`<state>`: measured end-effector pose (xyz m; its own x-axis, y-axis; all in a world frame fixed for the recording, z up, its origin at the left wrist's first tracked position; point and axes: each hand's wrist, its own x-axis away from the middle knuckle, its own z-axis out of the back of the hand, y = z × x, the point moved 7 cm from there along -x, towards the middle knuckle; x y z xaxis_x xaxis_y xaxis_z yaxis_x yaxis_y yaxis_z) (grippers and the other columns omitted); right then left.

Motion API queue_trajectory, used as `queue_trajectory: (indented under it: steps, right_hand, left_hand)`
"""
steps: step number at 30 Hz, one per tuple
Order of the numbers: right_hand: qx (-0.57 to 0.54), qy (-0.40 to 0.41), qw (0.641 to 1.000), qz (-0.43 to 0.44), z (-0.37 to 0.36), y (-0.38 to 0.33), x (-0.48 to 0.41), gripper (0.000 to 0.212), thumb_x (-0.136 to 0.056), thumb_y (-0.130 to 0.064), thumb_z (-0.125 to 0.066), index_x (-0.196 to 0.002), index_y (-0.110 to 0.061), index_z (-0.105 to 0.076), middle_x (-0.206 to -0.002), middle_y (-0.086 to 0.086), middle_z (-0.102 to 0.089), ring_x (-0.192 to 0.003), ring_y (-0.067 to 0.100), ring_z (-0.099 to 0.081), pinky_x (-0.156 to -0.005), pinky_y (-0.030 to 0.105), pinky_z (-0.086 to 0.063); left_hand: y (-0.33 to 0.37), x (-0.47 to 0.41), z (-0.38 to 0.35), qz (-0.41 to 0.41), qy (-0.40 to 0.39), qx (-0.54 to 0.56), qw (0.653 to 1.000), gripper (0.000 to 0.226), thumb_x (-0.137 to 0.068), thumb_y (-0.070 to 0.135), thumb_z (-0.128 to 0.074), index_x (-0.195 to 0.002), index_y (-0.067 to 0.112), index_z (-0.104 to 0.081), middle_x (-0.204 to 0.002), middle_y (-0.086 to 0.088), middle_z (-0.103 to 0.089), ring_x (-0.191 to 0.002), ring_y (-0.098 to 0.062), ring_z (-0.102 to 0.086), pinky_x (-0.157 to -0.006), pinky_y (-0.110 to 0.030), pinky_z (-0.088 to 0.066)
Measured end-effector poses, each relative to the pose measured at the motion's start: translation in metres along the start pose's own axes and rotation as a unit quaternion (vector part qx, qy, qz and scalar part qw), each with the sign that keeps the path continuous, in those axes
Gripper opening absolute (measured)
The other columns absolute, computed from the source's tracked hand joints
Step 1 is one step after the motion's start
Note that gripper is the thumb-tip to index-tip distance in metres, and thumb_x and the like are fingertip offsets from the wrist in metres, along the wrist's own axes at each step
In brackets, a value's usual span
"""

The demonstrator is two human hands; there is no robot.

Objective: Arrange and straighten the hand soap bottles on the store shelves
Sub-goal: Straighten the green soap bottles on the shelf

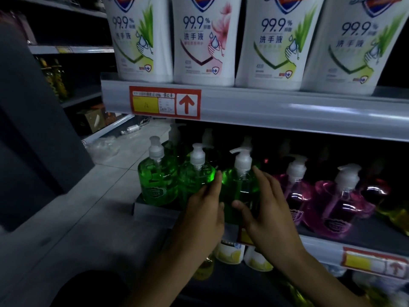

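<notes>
Two hands close on one green soap bottle [240, 187], clear and round-shouldered with a white pump [242, 160], standing upright at the front of the middle shelf [376, 233]. The left hand [203, 218] lies flat with straight fingers against the bottle's left side. The right hand [267, 213] grips it, thumb across the front and fingers up the right shoulder. Two matching green bottles [158, 185] crowd its left and pink bottles [338, 207] stand to its right. Above it white pouches [205, 41] sit over a red price tag [164, 102].
</notes>
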<state>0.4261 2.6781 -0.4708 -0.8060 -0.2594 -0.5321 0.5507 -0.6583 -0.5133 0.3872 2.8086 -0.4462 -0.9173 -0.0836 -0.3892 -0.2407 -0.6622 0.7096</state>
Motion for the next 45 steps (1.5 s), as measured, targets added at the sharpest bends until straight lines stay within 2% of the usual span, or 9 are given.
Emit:
queue_trajectory:
  steps: [3,7,10,14,21,29,34,40,45]
  right_hand:
    - [0.014,0.003,1.000,0.021,0.003,-0.005,-0.002,0.073,-0.085,-0.031,-0.068,-0.145,-0.023,-0.027,-0.147,-0.004,-0.028,-0.119,0.006,-0.041,-0.077,-0.001,-0.030]
    - [0.086,-0.039,0.995,0.043,0.001,-0.009,-0.003,0.085,-0.077,-0.029,-0.074,-0.143,-0.037,-0.022,-0.152,-0.001,-0.019,-0.118,0.025,-0.052,-0.061,0.017,-0.046]
    - [0.153,-0.099,0.982,0.051,-0.006,-0.011,-0.003,0.105,-0.071,-0.028,-0.077,-0.145,-0.050,-0.007,-0.158,0.001,-0.004,-0.138,0.033,-0.032,-0.061,0.032,-0.056]
    - [0.172,-0.113,0.978,0.044,-0.010,-0.013,-0.002,0.106,-0.075,-0.027,-0.075,-0.148,-0.047,-0.001,-0.159,0.005,-0.003,-0.142,0.034,-0.022,-0.079,0.039,-0.057]
    - [0.165,-0.092,0.982,0.023,-0.016,-0.007,-0.011,0.101,-0.073,-0.002,-0.066,-0.148,-0.042,-0.012,-0.156,0.007,-0.010,-0.138,0.035,-0.024,-0.072,0.036,-0.058]
    - [0.145,-0.058,0.986,0.053,-0.001,-0.011,-0.019,0.064,-0.080,-0.032,-0.069,-0.135,-0.036,-0.038,-0.133,0.003,-0.037,-0.109,0.030,-0.050,-0.079,0.035,-0.053]
    - [0.112,-0.040,0.992,0.047,0.015,-0.015,-0.028,0.049,-0.084,-0.024,-0.065,-0.128,-0.031,-0.043,-0.128,0.002,-0.045,-0.096,0.028,-0.060,-0.068,0.032,-0.051]
    - [0.132,-0.125,0.983,0.031,-0.008,-0.019,-0.025,0.073,-0.081,-0.012,-0.062,-0.141,-0.041,-0.032,-0.151,0.003,-0.029,-0.135,0.027,-0.038,-0.100,0.035,-0.046]
    - [0.097,-0.133,0.985,0.054,0.005,-0.023,-0.028,0.046,-0.081,-0.016,-0.068,-0.119,-0.037,-0.052,-0.129,-0.007,-0.039,-0.108,0.016,-0.055,-0.079,0.011,-0.042]
  left_hand:
    - [-0.011,-0.003,0.003,0.001,-0.002,-0.096,0.995,0.054,-0.096,0.015,-0.049,-0.146,0.024,-0.032,-0.127,-0.004,-0.054,-0.103,-0.018,-0.055,-0.083,-0.023,-0.045]
    - [-0.021,-0.010,0.020,-0.028,0.052,-0.143,0.988,0.045,-0.089,0.015,-0.059,-0.133,0.025,-0.051,-0.111,0.000,-0.052,-0.083,-0.011,-0.054,-0.066,-0.023,-0.049]
    - [-0.029,-0.014,0.028,-0.038,0.065,-0.186,0.980,0.062,-0.082,0.018,-0.068,-0.136,0.034,-0.043,-0.130,-0.001,-0.036,-0.085,-0.012,-0.054,-0.062,-0.019,-0.047]
    - [-0.040,-0.015,0.019,-0.005,0.018,-0.205,0.979,0.073,-0.083,0.020,-0.068,-0.143,0.042,-0.031,-0.154,-0.001,-0.015,-0.110,-0.024,-0.055,-0.081,-0.034,-0.054]
    - [-0.041,-0.019,0.020,-0.005,0.042,-0.223,0.974,0.065,-0.085,0.017,-0.066,-0.138,0.042,-0.039,-0.151,-0.002,-0.022,-0.078,-0.021,-0.060,-0.061,-0.027,-0.049]
    - [-0.041,-0.019,0.018,-0.020,0.043,-0.195,0.980,0.064,-0.085,0.015,-0.065,-0.138,0.039,-0.040,-0.148,0.000,-0.021,-0.084,-0.019,-0.059,-0.066,-0.030,-0.053]
    - [-0.043,-0.017,0.013,-0.005,0.045,-0.192,0.980,0.069,-0.086,0.016,-0.063,-0.140,0.043,-0.031,-0.151,0.005,-0.008,-0.094,-0.017,-0.059,-0.066,-0.021,-0.051]
    - [-0.042,-0.016,0.009,0.020,0.017,-0.189,0.982,0.068,-0.091,0.020,-0.056,-0.143,0.049,-0.022,-0.156,0.006,0.007,-0.104,-0.018,-0.059,-0.071,-0.021,-0.047]
    - [-0.040,-0.015,0.011,0.018,0.019,-0.190,0.981,0.068,-0.090,0.018,-0.057,-0.142,0.047,-0.023,-0.157,0.003,0.007,-0.111,-0.022,-0.056,-0.081,-0.027,-0.052]
